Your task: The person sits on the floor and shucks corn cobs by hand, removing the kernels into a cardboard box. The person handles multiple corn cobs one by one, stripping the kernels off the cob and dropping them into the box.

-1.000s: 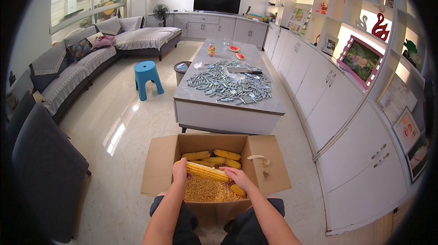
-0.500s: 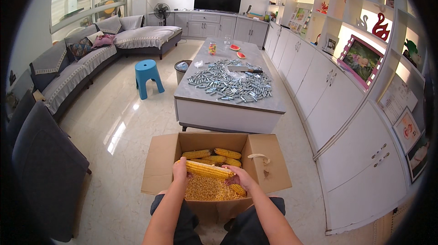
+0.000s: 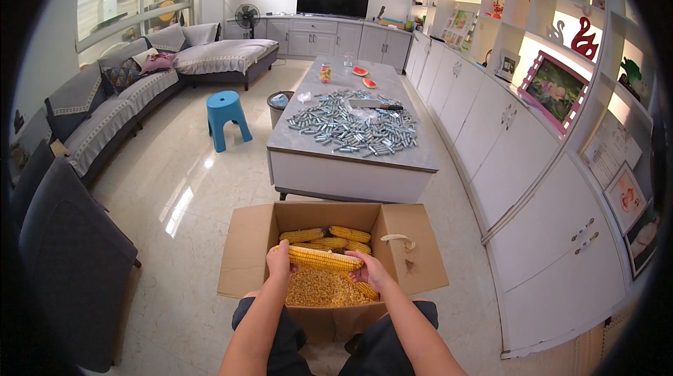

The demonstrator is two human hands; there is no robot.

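The long yellow corn cob with a pale strip along its upper edge (image 3: 319, 258) lies crosswise over the open brown cardboard box (image 3: 326, 215), above the bed of loose yellow kernels (image 3: 315, 290) inside. The bare left hand (image 3: 279, 261) grasps the cob's left end, thumb uppermost. The bare right hand (image 3: 371, 275) has its fingers closed about the right end; how hard they press cannot be told.

In my judgement, good handling calls for a firm left grip as the anchor, with the right thumb worked along rows bordering the pale strip. The cob is best held low and within the box walls, so that loosened kernels drop inside.

Edges: the left hand sits near the box's left wall and the right hand near its right wall, so sideways travel appears limited. The folded-out right cardboard flap (image 3: 424, 264) carries a pale curled scrap (image 3: 399, 239). Whole yellow cobs (image 3: 350, 234) lie against the box's far side, restricting forward reach at low level. Beyond the box stands the grey-topped white table (image 3: 350, 174). Pale glossy floor (image 3: 168, 285) extends left of the box. Upward lift appears unobstructed.
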